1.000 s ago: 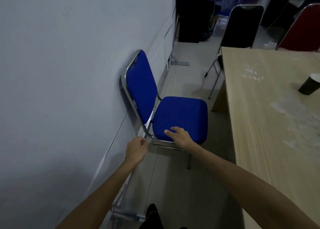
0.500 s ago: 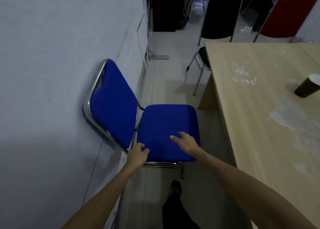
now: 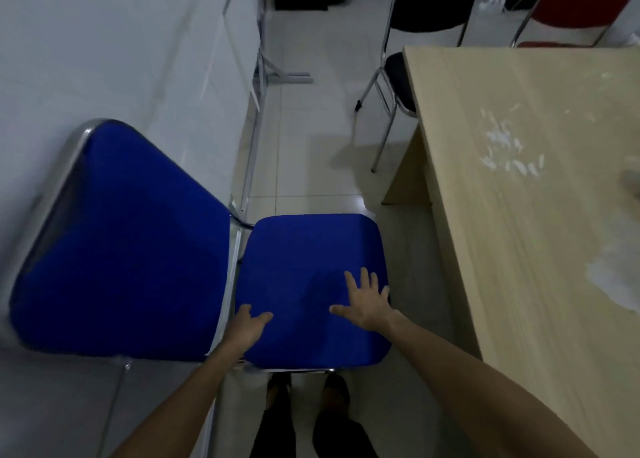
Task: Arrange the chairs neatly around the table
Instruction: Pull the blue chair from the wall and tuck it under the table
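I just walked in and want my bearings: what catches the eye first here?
The blue chair against the wall on the left stands out most, with the left hand at the seat's back corner and the right hand spread flat on the seat. On the right is the wooden table, smeared with white marks.

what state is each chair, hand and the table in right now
blue chair: upright, backrest against the wall, apart from the table
left hand: gripping the seat's back corner
right hand: fingers spread, flat on the seat
black chair: seat tucked under the table
table: smeared white
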